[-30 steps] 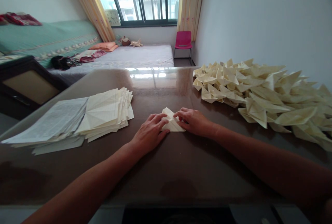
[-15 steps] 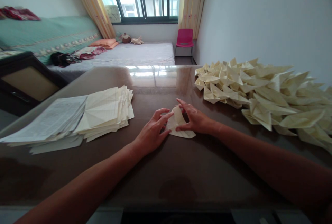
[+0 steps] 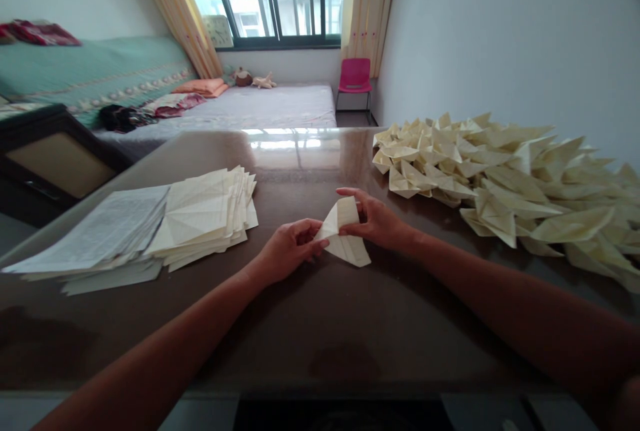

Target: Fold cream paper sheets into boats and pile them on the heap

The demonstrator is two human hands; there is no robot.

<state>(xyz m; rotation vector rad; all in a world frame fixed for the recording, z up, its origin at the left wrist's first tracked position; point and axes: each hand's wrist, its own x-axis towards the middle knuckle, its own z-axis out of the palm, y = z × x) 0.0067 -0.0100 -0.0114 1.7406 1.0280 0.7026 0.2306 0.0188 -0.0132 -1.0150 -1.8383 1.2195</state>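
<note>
A small cream sheet of folded paper (image 3: 345,248) is held between my two hands, just above the middle of the brown table. My left hand (image 3: 293,244) pinches its left corner between thumb and fingers. On the upper right side, my right hand (image 3: 373,218) grips a raised flap, thumb in front and fingers behind. The flap stands up while a lower part of the paper spreads toward me. Fingertips behind the paper are partly hidden.
Left of my hands lie stacked creased cream sheets (image 3: 200,211) and printed sheets (image 3: 110,224). A heap of folded paper shapes (image 3: 480,171) covers the right of the glossy table (image 3: 280,344). Beyond are a bed (image 3: 285,104) and a pink chair (image 3: 355,76).
My left fingers, spread over the paper before, now pinch its left corner. The right thumb and fingers have closed on the flap. The paper is tilted up more.
</note>
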